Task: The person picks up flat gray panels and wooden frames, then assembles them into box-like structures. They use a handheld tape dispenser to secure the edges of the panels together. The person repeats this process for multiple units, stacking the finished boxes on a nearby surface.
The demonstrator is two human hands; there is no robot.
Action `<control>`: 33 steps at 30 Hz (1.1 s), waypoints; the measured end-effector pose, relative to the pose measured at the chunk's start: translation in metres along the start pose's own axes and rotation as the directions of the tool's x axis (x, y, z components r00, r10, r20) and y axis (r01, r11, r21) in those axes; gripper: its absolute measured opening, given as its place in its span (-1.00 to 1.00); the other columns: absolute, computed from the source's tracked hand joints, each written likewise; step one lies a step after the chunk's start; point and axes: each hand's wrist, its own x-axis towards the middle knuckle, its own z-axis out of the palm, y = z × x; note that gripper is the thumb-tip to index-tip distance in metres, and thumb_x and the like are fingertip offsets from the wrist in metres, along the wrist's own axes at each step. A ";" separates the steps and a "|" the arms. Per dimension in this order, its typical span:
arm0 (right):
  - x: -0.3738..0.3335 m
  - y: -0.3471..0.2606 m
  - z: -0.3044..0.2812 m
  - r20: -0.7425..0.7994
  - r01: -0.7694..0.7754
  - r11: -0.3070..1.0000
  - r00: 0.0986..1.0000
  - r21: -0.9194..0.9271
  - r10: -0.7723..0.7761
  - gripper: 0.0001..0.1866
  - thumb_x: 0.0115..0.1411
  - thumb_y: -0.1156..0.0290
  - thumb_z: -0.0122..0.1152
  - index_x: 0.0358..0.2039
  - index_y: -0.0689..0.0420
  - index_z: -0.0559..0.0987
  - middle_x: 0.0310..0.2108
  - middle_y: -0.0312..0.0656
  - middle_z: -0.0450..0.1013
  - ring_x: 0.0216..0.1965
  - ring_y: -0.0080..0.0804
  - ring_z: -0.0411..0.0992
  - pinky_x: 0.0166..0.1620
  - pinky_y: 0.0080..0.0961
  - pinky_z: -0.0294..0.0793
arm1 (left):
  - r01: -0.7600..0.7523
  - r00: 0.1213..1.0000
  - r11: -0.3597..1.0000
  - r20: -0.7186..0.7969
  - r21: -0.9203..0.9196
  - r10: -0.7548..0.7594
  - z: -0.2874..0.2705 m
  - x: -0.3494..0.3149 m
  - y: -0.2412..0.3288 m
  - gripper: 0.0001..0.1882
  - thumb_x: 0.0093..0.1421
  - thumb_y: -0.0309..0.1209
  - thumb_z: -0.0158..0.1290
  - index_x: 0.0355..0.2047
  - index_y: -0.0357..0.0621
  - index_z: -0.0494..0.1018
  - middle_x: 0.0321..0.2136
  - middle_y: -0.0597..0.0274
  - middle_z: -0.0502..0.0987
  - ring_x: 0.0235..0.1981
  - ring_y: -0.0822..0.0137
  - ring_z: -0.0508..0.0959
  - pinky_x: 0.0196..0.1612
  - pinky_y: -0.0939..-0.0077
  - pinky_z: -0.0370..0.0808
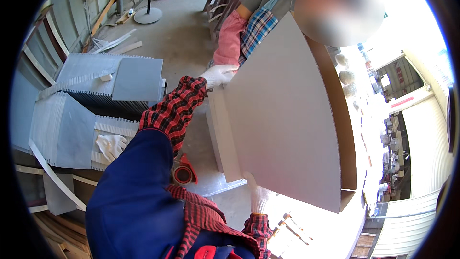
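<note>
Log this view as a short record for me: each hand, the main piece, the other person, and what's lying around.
Left hand: white-gloved, at the carton's far left corner; fingers partly hidden
Right hand: white-gloved, at the carton's near left edge; grip unclear
Carton: large, white outside, brown cardboard along its right side
Other person: beyond the carton, in a pink sleeve and checked apron
Left side: stacked grey panels, a loose white glove, a red tape dispenser
Near right wrist: long-handled tools
</note>
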 end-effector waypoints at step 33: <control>0.005 -0.059 -0.083 -0.540 0.420 0.753 0.836 0.507 -0.103 0.18 -0.06 -0.09 0.46 0.42 0.12 0.01 0.21 0.07 0.24 0.15 -0.04 0.39 0.11 -0.14 0.57 | -0.790 0.429 0.227 0.249 0.570 0.868 0.090 -0.048 0.283 -0.65 0.23 -0.27 0.08 -0.70 -0.06 0.47 -0.70 0.31 0.36 -0.49 0.28 0.35 -0.21 0.29 0.32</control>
